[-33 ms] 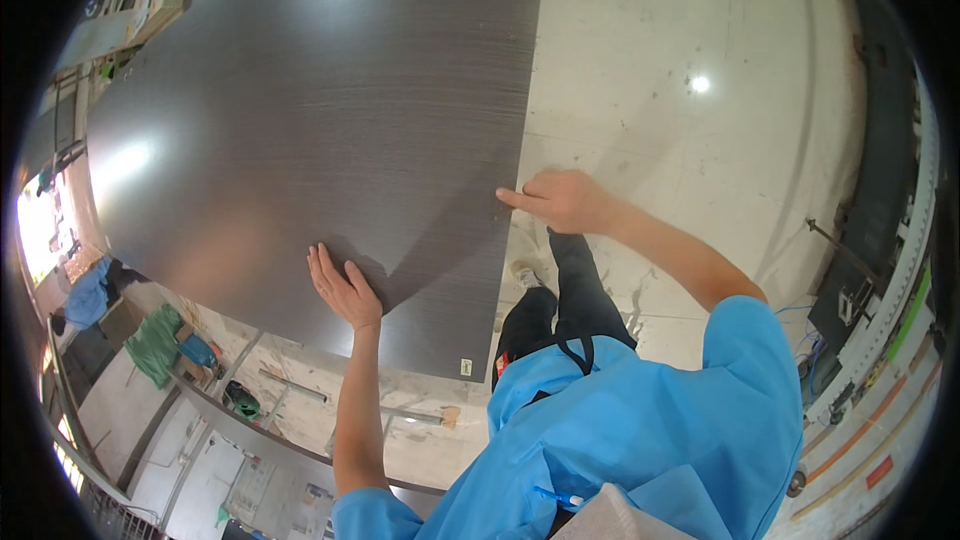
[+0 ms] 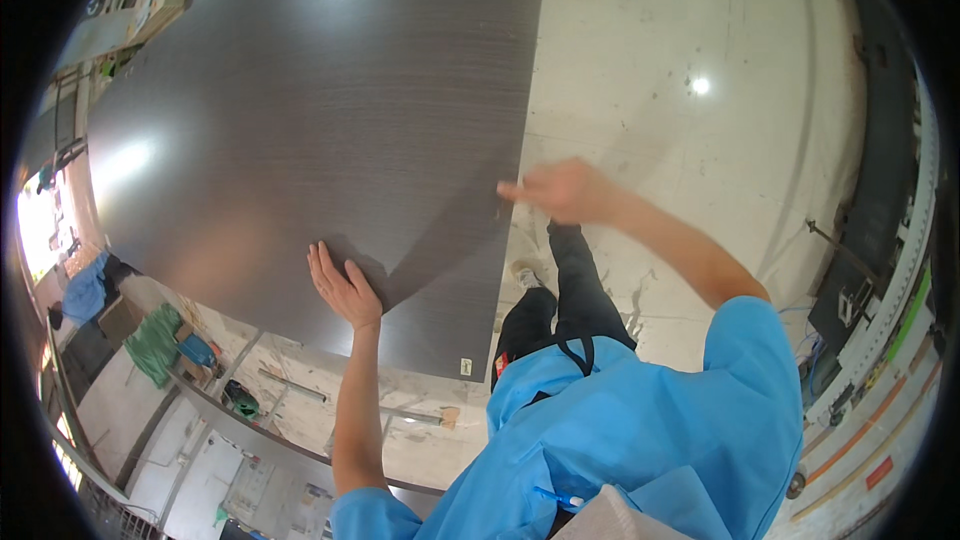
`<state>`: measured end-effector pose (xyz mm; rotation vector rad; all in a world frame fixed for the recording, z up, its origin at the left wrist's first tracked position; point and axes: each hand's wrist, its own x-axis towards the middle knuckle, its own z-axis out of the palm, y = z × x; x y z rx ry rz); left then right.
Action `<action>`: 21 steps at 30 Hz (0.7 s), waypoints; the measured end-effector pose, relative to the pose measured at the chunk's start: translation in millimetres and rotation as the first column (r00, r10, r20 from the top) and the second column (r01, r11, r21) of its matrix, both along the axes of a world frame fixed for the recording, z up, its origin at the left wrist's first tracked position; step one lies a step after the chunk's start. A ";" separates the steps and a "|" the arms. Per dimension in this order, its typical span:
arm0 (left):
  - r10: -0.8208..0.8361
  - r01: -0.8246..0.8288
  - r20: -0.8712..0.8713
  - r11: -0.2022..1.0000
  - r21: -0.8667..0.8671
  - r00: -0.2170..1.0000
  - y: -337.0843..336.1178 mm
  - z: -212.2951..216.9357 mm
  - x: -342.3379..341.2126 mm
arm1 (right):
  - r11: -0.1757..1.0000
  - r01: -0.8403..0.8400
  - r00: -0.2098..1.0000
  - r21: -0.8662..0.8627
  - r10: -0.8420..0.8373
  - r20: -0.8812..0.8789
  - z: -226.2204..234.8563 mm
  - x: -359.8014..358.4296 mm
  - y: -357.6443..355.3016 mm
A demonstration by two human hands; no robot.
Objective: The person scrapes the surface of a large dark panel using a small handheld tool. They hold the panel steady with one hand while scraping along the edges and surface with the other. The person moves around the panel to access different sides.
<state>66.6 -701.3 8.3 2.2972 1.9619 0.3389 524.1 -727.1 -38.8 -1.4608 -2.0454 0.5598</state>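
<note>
A large dark grey-brown wood-grain panel (image 2: 330, 100) lies flat in front of me, with a small pale label (image 2: 466, 367) at its near right corner. My left hand (image 2: 343, 285) rests palm down on its surface, fingers stretched out, holding nothing. At the panel's right edge, my right hand (image 2: 565, 190) points its index finger inward over the edge. Its other fingers look curled, but motion blurs them, and whether they hold anything does not show.
Pale, stained floor (image 2: 690, 160) runs along the panel's right side. Further right stands a dark machine with a long toothed rail (image 2: 890, 280). Metal bars (image 2: 300, 386) are below the panel's near edge. A green cloth (image 2: 155, 345) and a blue cloth (image 2: 86, 292) lie at the left.
My right hand has shifted slightly upward along the panel's edge and is now more blurred. My left hand and the panel have stayed put.
</note>
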 end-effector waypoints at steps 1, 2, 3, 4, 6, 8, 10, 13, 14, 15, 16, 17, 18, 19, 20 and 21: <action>-0.005 0.005 0.003 1.000 0.001 1.000 -0.6 0.7 0.0 | 0.999 -0.029 0.999 0.031 0.031 -0.045 -3.6 15.0 19.0; 0.000 0.000 0.007 1.000 0.001 1.000 -1.1 1.0 0.0 | 0.982 0.054 0.996 0.180 -0.040 -0.082 -9.8 29.6 40.3; 0.010 -0.010 0.006 1.000 -0.005 1.000 -1.3 0.9 -0.1 | 0.973 0.159 0.972 0.167 -0.184 0.146 -15.8 55.2 66.0; 0.024 -0.023 0.005 1.000 -0.015 1.000 -2.2 0.9 -0.5 | 0.936 0.328 0.945 0.127 -0.325 -0.044 -21.0 75.1 92.6; 0.026 -0.026 0.002 1.000 -0.004 1.000 -3.5 0.5 -0.9 | 0.927 0.356 0.935 0.117 -0.352 -0.049 -24.6 89.8 123.3; 0.010 -0.010 0.015 1.000 0.023 1.000 -2.8 -1.2 -0.9 | 0.921 0.374 0.923 0.108 -0.359 -0.136 -22.0 80.6 122.3; -0.005 0.004 0.028 0.999 0.053 1.000 -2.5 -2.9 -1.6 | 0.931 0.331 0.941 0.156 -0.312 -0.133 -17.1 40.2 78.4; 0.007 -0.009 0.033 0.998 0.069 0.999 -1.7 -7.3 -2.8 | 0.945 0.274 0.945 0.180 -0.230 -0.232 -12.3 -34.7 -11.5; 0.007 -0.009 0.030 0.997 0.079 1.000 -1.0 -8.7 -3.1 | 0.953 0.253 0.952 0.169 -0.214 -0.219 -11.9 -59.4 -42.4; 0.005 -0.007 0.026 0.996 0.089 1.000 -0.7 -10.9 -3.5 | 0.959 0.243 0.956 0.147 -0.212 -0.201 -11.3 -84.2 -74.9; 0.003 -0.006 0.025 0.996 0.093 1.000 -0.4 -12.4 -4.0 | 0.962 0.221 0.966 0.159 -0.194 -0.172 -9.6 -111.2 -108.1; -0.002 -0.002 0.035 0.993 0.115 0.999 0.2 -14.1 -4.8 | 0.965 0.209 0.973 0.160 -0.188 -0.136 -6.7 -136.7 -139.4; -0.006 0.000 0.046 0.992 0.129 0.999 0.3 -15.8 -5.4 | 0.977 0.131 0.989 0.168 -0.118 -0.087 -1.7 -159.3 -169.8; -0.009 0.001 0.057 0.990 0.140 0.998 -0.2 -17.0 -6.3 | 0.979 0.069 0.997 0.192 -0.060 -0.056 3.9 -175.6 -192.8; -0.013 0.004 0.065 0.990 0.143 0.998 0.1 -18.3 -6.7 | 0.990 -0.094 0.996 0.105 0.095 -0.004 8.9 -181.4 -207.8; -0.015 0.004 0.073 0.989 0.149 0.997 0.5 -19.2 -6.9 | 0.970 -0.238 0.971 0.039 0.238 0.021 14.4 -180.4 -214.4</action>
